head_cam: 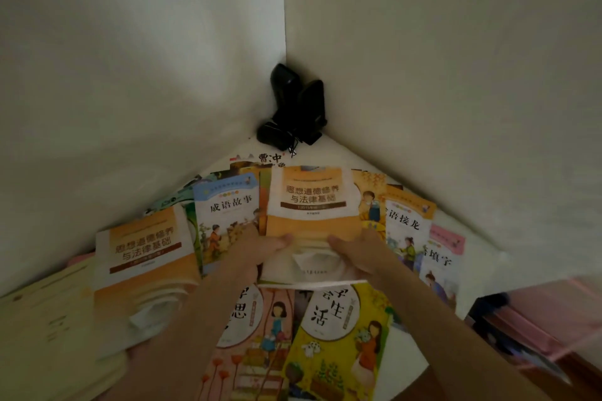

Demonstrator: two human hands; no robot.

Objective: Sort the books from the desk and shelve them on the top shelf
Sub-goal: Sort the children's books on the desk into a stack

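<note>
An orange-and-white textbook [312, 202] sits in the middle of the spread, held at its near edge by both hands. The left hand [260, 249] grips the lower left of its cover, thumb curled over the top and pointing right. The right hand [353, 251] grips the lower right the same way, thumb pointing left, so the two thumbs almost meet above the pale lower part of the cover. Both forearms reach in from the bottom of the view.

A second copy of the same textbook [143, 257] lies to the left, well apart from the hands, its near corner blurred. Between the two copies lies a blue-topped storybook [226, 215], partly under the left hand. To the right of the held book a yellow illustrated cover [371, 202] shows, then an orange-topped storybook [408, 221], then a pink-topped one [444, 257] at the far right of the fan. Nearer the person, under the forearms, lie a pink picture book [257, 335] and a yellow picture book [345, 345] side by side.

All these books overlap on a white worktop [407, 352] set into a corner of two pale walls. A pair of black speakers [298, 107] stands in that corner, behind the books. A cream paper stack [42, 329] lies at the far left, and pink folders [537, 319] show blurred at the lower right
</note>
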